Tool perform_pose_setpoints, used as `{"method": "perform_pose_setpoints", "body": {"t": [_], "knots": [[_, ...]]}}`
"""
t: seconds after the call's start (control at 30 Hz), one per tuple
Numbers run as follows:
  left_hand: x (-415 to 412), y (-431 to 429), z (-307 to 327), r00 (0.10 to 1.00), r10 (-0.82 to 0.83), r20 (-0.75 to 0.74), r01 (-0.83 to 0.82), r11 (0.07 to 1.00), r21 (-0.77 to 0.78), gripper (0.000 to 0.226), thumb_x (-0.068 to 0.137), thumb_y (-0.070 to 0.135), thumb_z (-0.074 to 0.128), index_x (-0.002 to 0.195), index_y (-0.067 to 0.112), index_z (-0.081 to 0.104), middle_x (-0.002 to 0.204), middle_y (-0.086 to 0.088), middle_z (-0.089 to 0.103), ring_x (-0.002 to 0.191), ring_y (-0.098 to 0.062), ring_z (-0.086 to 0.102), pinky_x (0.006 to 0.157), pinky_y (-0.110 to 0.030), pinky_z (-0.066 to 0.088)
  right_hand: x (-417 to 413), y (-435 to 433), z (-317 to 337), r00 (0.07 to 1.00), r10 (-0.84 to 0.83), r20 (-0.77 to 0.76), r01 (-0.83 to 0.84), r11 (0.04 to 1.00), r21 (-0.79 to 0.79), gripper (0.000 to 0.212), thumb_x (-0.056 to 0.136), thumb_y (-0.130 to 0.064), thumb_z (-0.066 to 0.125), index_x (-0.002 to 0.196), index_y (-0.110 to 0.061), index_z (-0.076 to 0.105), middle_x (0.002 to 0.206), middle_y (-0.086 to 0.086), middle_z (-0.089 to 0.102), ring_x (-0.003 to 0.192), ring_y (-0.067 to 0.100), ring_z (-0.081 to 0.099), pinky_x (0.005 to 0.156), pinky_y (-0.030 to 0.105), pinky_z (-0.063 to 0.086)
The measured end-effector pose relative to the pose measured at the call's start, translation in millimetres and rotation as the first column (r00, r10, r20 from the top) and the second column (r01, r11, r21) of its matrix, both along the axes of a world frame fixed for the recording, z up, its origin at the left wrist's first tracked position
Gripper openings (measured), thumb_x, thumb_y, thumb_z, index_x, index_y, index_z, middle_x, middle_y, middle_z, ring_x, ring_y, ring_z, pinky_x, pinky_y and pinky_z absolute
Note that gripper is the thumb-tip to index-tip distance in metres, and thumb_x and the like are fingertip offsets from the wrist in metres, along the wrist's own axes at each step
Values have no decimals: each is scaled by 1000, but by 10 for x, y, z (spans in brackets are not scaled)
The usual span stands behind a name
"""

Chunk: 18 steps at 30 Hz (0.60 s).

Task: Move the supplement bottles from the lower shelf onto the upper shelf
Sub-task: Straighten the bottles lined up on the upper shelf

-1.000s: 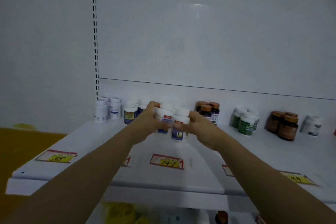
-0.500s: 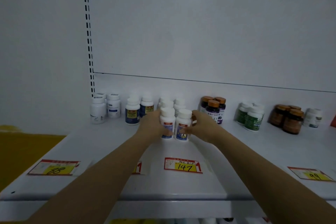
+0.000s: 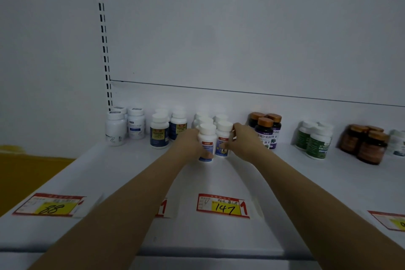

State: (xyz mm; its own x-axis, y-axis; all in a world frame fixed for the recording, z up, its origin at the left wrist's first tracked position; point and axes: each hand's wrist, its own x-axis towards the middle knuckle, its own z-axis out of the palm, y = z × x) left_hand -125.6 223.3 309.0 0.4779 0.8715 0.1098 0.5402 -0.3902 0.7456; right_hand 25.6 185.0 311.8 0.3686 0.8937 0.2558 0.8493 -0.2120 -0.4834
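Note:
Two white supplement bottles stand side by side on the white shelf (image 3: 122, 173), just in front of a cluster of like bottles (image 3: 206, 119). My left hand (image 3: 188, 144) is wrapped around the left bottle (image 3: 207, 138), thumb across its blue label. My right hand (image 3: 243, 140) grips the right bottle (image 3: 223, 136) from its right side. Both bottles are upright and seem to rest on the shelf surface. My forearms reach in from the bottom of the view.
Along the back stand white bottles (image 3: 125, 126), blue-labelled bottles (image 3: 168, 129), dark brown-capped bottles (image 3: 266, 129), green-labelled bottles (image 3: 314, 140) and amber jars (image 3: 366, 144). Price tags reading 88 (image 3: 49, 205) and 147 (image 3: 222, 206) lie near the front edge. A slotted upright (image 3: 104, 35) runs up the left.
Both hands carried the two bottles forward and down onto the shelf in front of the white cluster. The camera view moved closer and tilted up, so the lower shelf dropped out of sight.

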Motion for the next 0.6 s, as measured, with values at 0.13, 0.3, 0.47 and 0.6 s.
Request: {"method": "perform_pose_setpoints", "body": {"t": [0.13,0.3,0.47,0.6], "knots": [[6,36,-23,1000,-1,11,1,1000,2,57,70,15,81,122,6,59,124,-10,64,113,-26,61,100,-42,48,43,60,29,995,19,-101,-18,1000,11,59,81,-15,72,132,-8,42,125,13,57,110,27,58,85,32,47],[16,48,-31,1000,0,18,0,1000,-13,56,72,14,80,123,6,59,126,-10,63,115,-25,59,101,-40,47,94,120,65,995,53,-82,-56,997,-44,48,83,-14,70,126,-5,52,125,14,60,110,28,59,91,35,47],[32,38,-13,1000,8,19,-7,1000,-25,56,73,13,79,124,4,58,126,-11,62,115,-27,59,101,-40,47,127,136,80,993,101,-53,-104,992,-65,42,85,-14,66,124,-4,55,124,15,60,109,29,59,88,33,46],[37,28,-8,1000,21,12,-21,999,-47,56,74,12,78,126,5,57,127,-10,62,116,-27,58,100,-38,47,131,139,83,994,107,-33,-110,991,-75,42,86,-17,66,126,-5,54,126,14,59,110,28,58,86,31,44]]}}
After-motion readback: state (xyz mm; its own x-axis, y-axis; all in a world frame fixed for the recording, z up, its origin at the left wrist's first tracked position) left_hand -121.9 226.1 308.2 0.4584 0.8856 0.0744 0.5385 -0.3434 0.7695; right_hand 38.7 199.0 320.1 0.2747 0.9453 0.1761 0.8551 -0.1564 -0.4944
